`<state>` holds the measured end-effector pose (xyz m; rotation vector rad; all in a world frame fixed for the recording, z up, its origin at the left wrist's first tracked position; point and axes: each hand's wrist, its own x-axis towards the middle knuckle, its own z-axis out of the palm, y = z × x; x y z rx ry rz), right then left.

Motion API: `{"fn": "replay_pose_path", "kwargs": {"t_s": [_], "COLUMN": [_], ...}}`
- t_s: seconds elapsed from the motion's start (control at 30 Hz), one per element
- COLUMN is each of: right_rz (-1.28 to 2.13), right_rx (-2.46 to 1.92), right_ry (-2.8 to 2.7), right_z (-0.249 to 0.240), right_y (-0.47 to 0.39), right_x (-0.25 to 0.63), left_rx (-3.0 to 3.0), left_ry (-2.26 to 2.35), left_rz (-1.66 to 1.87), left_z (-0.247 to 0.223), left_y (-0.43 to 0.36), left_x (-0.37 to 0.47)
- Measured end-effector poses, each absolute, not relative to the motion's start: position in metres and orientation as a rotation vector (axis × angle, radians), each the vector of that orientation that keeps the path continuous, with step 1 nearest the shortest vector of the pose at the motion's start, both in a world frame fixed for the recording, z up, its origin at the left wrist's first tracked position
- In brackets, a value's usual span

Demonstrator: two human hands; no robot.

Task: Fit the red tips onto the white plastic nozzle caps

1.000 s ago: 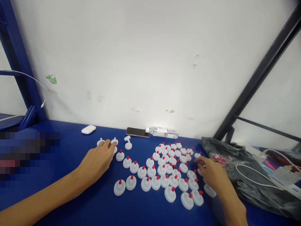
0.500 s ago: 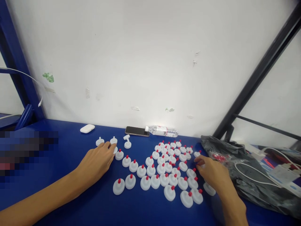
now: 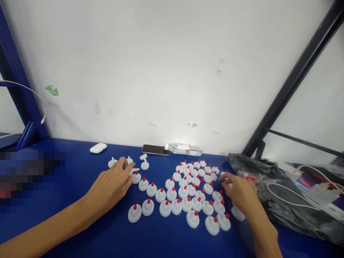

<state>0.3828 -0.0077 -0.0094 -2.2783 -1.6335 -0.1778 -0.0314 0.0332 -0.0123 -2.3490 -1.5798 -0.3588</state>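
Note:
Many white round caps with red tips (image 3: 171, 194) stand spread over the blue table (image 3: 107, 233). My left hand (image 3: 114, 182) is over the left end of their row, its fingers bent round a white cap with a bare spout (image 3: 135, 170) that points right. Two more white caps without red tips (image 3: 112, 162) are just behind this hand. At the right edge of the group, my right hand (image 3: 238, 188) has thumb and fingertips close together at a white cap (image 3: 223, 174); whether they grip it is unclear. Another cap (image 3: 238, 213) is partly under the right wrist.
Against the wall lie a white case (image 3: 98, 148), a phone (image 3: 155, 150) and a clear bottle (image 3: 185, 149). A loose white cap (image 3: 144, 165) sits before the phone. Black plastic bags (image 3: 295, 215), cables and a small bag of red pieces (image 3: 251, 177) are at right.
The white cap at my left fingertips now shows its spout, pointing right. My right hand has shifted slightly toward the cap at the right edge. The whole view has moved a little.

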Motion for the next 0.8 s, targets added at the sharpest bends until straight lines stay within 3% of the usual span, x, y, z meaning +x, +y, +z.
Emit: {"fn": "replay_pose_path", "kwargs": {"t_s": [0.27,0.47,0.6,0.8], "right_rz": [-0.177,0.315,0.539,0.609], "right_rx": [-1.876,-1.191,-0.996,-0.901], "right_ry": [-1.584,-1.497,-1.676,-1.735], "right_z": [0.008,0.028,0.032,0.026], "right_y": [-0.01,-0.032,-0.049,-0.052], "right_x": [0.365,0.296,0.241,0.212], "left_rx": [-2.407,-2.5,-2.483,-2.501], "left_ry": [-1.302,-0.753,-0.663,-0.613], "left_rz": [-0.678,-1.088,-1.118,-1.129], "left_z": [-0.016,-0.013,-0.015,-0.018], "left_y": [0.027,0.007,-0.001,-0.007], "left_x": [-0.028,-0.02,-0.018,-0.019]}}
